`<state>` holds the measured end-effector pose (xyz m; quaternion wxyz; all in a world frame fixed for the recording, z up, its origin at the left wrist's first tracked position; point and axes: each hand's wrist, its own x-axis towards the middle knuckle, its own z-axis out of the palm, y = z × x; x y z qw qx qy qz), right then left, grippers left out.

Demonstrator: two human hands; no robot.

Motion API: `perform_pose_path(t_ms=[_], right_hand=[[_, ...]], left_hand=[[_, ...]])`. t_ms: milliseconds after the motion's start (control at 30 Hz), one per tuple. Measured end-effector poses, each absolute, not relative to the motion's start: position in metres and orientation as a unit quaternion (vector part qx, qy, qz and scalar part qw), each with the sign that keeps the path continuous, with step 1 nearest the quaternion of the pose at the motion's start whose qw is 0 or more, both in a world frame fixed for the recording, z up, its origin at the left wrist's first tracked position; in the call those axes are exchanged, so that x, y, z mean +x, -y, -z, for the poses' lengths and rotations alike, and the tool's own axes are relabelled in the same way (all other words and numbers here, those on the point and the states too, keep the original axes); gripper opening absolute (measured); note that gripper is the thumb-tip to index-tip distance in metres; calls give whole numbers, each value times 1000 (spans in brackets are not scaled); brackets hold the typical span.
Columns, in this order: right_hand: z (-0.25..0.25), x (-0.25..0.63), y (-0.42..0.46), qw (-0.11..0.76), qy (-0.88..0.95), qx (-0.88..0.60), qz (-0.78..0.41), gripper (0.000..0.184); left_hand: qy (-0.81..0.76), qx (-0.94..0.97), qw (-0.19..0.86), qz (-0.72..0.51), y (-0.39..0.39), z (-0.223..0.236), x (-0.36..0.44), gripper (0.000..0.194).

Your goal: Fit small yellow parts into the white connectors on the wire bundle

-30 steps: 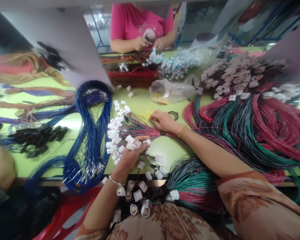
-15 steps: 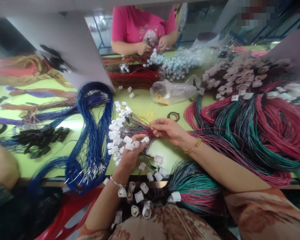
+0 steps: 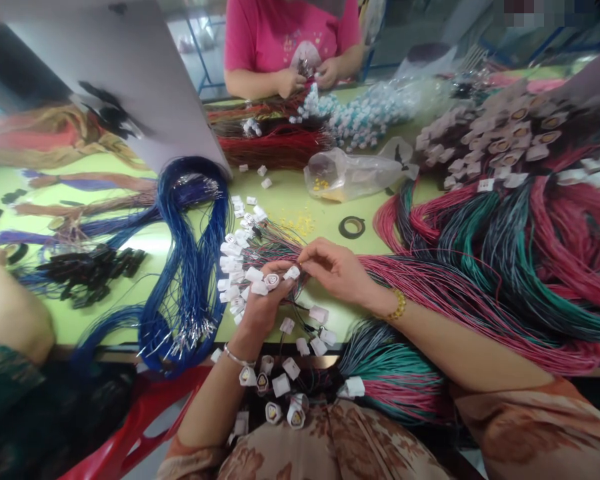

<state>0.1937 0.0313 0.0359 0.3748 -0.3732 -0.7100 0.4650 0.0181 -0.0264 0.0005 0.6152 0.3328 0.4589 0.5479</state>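
Clock positions are taken from my hands. Nearest, at six o'clock, a cluster of white plugs (image 3: 281, 385) hangs over the table edge at my lap; at about four to five, a green-and-pink wire bundle (image 3: 403, 383) lies beside it.

At the centre, my left hand (image 3: 263, 303) is closed, thumb against fingers, on several white connectors (image 3: 271, 282), the rightmost presented toward my right hand (image 3: 336, 270). That right hand is bent inward, thumb and forefinger pressed together at the tips, just beside that connector. A small item may be pinched there; I cannot confirm it, nor whether the tips touch the housing.

Change noted: a second ago the right hand was over the loose yellow pieces (image 3: 299, 222) at twelve o'clock; it has since come back to the held connector, while the left hand has scarcely shifted. I judge that the work is now at this connector rather than among the loose pieces.

At nine, more white housings (image 3: 234, 263) are bunched near the left hand. At three, long pink-and-dark wires (image 3: 445, 290) run off. Farther out: a tape roll (image 3: 352, 227) toward two, a clear bag (image 3: 363, 177) toward one, and a co-worker's hands (image 3: 291, 83) at twelve.
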Motion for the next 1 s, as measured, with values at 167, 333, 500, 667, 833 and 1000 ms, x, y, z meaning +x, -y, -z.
perform_pose_path(t_ms=[167, 333, 500, 667, 833, 1000], right_hand=[[-31, 189, -25, 392, 759, -352, -382, 11], [-31, 186, -22, 384, 765, -368, -362, 8], [-37, 187, -19, 369, 793, -366, -317, 13], [-26, 178, 2, 279, 850, -360, -266, 26], [-18, 181, -15, 277, 826, -389, -301, 21], [-12, 210, -91, 273, 759, -535, -253, 17]], left_hand=[[-455, 322, 617, -556, 27, -5, 18, 45], [-473, 338, 595, -555, 27, -4, 18, 47], [-497, 371, 549, -560, 27, -2, 20, 43], [-557, 402, 456, -566, 29, -1, 17, 32], [-583, 464, 420, -519, 26, 4, 17, 11], [-549, 461, 432, -547, 24, -1, 26, 14]])
